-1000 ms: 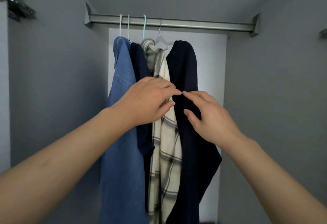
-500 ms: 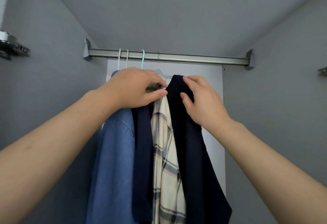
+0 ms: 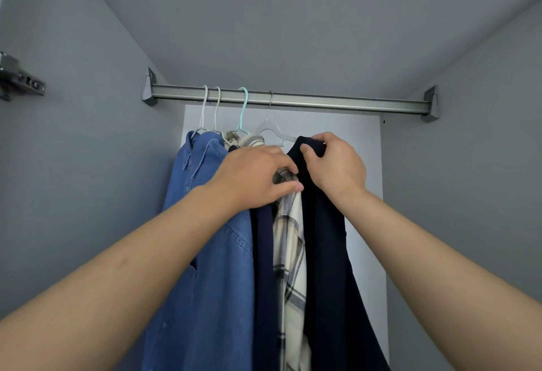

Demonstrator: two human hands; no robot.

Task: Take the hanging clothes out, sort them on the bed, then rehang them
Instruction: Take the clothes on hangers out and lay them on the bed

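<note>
Several garments hang from a metal rail [image 3: 337,102] in a grey wardrobe. From left: a blue denim shirt [image 3: 211,253], a narrow dark navy garment [image 3: 264,268], a cream plaid shirt [image 3: 290,253] and a dark navy garment [image 3: 331,253] on a clear hanger [image 3: 271,131]. My left hand [image 3: 252,178] grips the plaid shirt near its shoulder, thumb and fingers curled round the fabric. My right hand [image 3: 334,165] pinches the top of the rightmost navy garment at the hanger's shoulder.
The wardrobe's grey side walls close in left and right, with its grey top panel above. A metal door hinge [image 3: 20,80] sticks out at the far left. The right half of the rail is bare. A teal hanger hook [image 3: 243,106] and two white hooks sit on the rail.
The view has tilted upward over the second. Both hands rose from the garments' mid-height to their shoulders. My right hand now pinches the navy garment's top edge.
</note>
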